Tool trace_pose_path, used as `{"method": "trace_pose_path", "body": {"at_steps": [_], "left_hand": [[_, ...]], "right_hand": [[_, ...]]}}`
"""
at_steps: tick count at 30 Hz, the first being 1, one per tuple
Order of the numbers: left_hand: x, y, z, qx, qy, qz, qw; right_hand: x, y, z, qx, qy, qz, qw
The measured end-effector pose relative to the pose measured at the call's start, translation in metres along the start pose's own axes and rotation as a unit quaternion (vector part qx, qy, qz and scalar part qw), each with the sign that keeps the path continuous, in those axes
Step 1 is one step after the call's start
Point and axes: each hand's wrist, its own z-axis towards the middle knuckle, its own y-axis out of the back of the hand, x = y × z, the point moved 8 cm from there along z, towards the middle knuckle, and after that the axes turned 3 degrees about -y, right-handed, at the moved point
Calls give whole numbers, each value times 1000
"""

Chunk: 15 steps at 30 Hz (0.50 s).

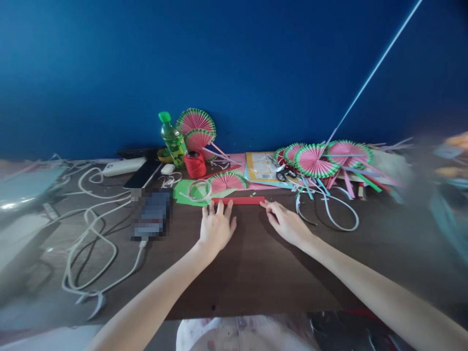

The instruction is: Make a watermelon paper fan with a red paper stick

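Observation:
A narrow red paper strip [245,200] lies crosswise on the brown table. My left hand [216,225] is open, palm down, with spread fingertips resting at the strip's left part. At the strip's right end, my right hand [287,223] touches the paper with its fingertips; the fingers bend slightly and the thumb stands apart. Behind the strip are green paper sheets [181,191], a pink-and-green pleated paper fan [227,181] and a coiled white band [199,190]. The undersides of both hands are hidden.
A green-capped bottle [173,141] and a red spool [195,165] stand at the back. Several paper fans [316,160] and scissors [285,174] lie to the right. A phone [151,213] with a white cable [109,287] lies left. A blue wall [234,73] rises behind.

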Motion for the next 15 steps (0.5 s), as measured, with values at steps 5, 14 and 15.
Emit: {"method": "trace_pose_path", "body": {"at_steps": [5,14,15], "left_hand": [[1,1,0,-14,-2,-14,1000],[-4,0,6,14,-27,-5,1000],[-4,0,6,12,-26,-6,1000]], "right_hand": [[-2,5,-1,-33,-16,-23,999],[23,3,20,-11,5,-170,985],[29,0,25,-15,18,-173,985]]}}
